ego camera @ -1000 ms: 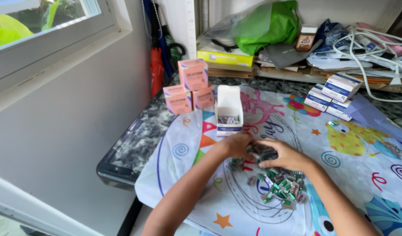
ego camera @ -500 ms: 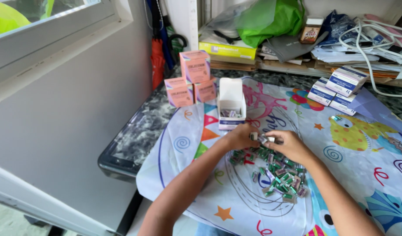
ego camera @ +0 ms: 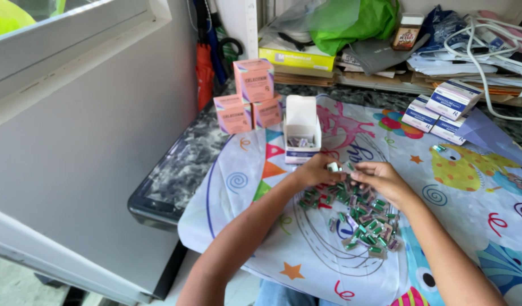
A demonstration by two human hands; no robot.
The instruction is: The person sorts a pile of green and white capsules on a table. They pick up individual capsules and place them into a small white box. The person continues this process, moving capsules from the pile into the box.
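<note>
Smooth printed cloth (ego camera: 272, 187) with a slight sheen covers a glossy, speckled stone-look counter (ego camera: 176, 170). Shiny foil packets (ego camera: 363, 221) lie near. Matt cardboard: white box (ego camera: 302, 129), pink boxes (ego camera: 249, 96) far left. Far off, a crinkled glossy green plastic bag (ego camera: 357, 20).

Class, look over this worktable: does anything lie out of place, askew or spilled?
Yes. One small green-and-silver packet lies alone on the colourful patterned cloth, well apart from the loose heap of green-and-silver packets beneath the left hand and right hand. Behind, tangled white cables sprawl over untidy stacked papers.
</note>
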